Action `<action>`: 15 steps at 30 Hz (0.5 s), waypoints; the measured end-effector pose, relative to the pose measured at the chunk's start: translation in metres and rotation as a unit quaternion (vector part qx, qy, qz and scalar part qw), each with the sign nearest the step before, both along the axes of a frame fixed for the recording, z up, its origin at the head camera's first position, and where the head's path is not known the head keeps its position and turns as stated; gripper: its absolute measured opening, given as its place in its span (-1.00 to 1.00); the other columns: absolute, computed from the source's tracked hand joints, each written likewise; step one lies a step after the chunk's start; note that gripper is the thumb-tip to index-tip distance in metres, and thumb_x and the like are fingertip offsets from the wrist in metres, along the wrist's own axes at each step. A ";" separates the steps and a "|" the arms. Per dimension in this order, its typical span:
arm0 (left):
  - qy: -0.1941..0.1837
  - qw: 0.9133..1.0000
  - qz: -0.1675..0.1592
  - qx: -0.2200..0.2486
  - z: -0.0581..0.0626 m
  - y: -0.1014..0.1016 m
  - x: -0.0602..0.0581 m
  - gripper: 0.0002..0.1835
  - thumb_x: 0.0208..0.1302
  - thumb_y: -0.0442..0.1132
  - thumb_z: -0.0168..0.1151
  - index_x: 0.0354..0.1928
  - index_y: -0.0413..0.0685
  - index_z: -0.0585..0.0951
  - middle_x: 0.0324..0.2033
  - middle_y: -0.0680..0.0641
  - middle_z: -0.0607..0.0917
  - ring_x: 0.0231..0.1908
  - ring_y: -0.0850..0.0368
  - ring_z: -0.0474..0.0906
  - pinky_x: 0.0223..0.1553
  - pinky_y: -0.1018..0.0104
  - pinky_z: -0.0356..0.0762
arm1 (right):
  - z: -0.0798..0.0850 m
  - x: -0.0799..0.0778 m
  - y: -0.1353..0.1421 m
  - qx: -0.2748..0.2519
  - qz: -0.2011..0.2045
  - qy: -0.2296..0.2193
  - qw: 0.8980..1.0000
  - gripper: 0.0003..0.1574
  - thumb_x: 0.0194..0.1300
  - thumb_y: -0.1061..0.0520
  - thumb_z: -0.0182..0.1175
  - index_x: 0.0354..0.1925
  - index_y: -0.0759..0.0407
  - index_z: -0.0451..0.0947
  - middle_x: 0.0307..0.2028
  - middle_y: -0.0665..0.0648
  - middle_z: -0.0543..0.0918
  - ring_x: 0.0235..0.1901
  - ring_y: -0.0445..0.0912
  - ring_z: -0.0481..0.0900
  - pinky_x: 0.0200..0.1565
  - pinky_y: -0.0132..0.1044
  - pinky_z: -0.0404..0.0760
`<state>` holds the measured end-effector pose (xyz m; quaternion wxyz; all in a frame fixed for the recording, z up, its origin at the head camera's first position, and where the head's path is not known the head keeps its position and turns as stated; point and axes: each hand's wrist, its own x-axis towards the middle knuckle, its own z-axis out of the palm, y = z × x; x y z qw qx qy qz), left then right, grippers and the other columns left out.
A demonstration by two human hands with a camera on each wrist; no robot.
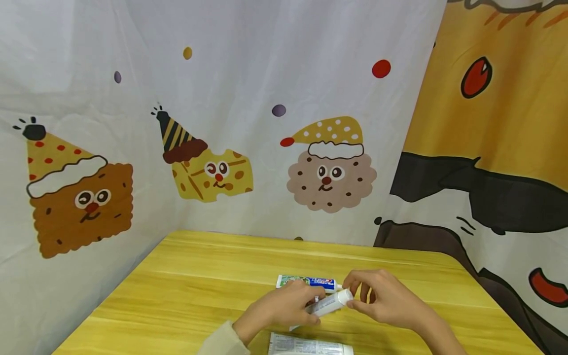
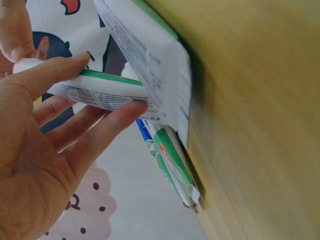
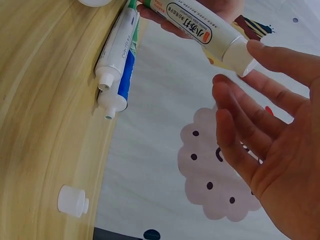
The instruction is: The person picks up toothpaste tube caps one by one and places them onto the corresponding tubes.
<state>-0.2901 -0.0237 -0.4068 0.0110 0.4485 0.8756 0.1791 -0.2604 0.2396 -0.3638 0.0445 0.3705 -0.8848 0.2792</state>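
A white toothpaste tube with a green stripe (image 3: pixel 192 22) is raised slightly above the table. My left hand (image 1: pixel 286 304) holds its body between thumb and fingers. At its other end, the thumb and a finger of my right hand (image 1: pixel 390 301) pinch the white cap (image 3: pixel 239 57). Two tubes lie side by side beyond the hands, a blue, green and white one (image 1: pixel 325 283) and a mostly white one (image 3: pixel 116 55); both show bare nozzles in the right wrist view. Nearest to me lies another white tube (image 1: pixel 310 344), cut off by the head view's lower edge.
A loose white cap (image 3: pixel 72 201) lies on the wooden table (image 1: pixel 186 291); in the head view it is not visible. Cloth curtains printed with cartoon food (image 1: pixel 330 182) hang along the table's back and sides.
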 end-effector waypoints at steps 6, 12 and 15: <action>0.006 1.000 0.004 -0.003 -0.001 0.001 0.000 -0.71 0.26 -0.10 0.46 -0.03 0.10 0.62 -0.42 0.22 0.60 -0.53 0.43 0.36 -0.46 0.56 0.38 | 0.000 0.000 -0.001 -0.007 0.011 0.003 1.000 -0.75 0.31 0.02 0.44 -0.09 -0.15 0.60 -0.27 -0.19 0.69 -0.49 -0.42 0.56 -0.47 -0.40 0.62; 0.000 1.000 0.003 -0.002 -0.001 0.000 0.000 -0.71 0.27 -0.10 0.46 -0.03 0.10 0.62 -0.43 0.21 0.60 -0.53 0.42 0.35 -0.46 0.55 0.38 | 0.000 0.000 -0.001 0.000 0.003 -0.006 1.000 -0.82 0.34 -0.04 0.41 -0.13 -0.19 0.61 -0.30 -0.23 0.69 -0.49 -0.41 0.56 -0.46 -0.40 0.62; -0.008 1.000 0.005 0.000 -0.001 0.000 -0.001 -0.71 0.27 -0.11 0.46 -0.02 0.09 0.62 -0.43 0.21 0.60 -0.54 0.41 0.34 -0.46 0.55 0.38 | 0.000 0.000 -0.001 0.003 -0.001 -0.005 1.000 -0.82 0.34 -0.07 0.40 -0.14 -0.19 0.61 -0.31 -0.24 0.68 -0.49 -0.42 0.56 -0.46 -0.40 0.62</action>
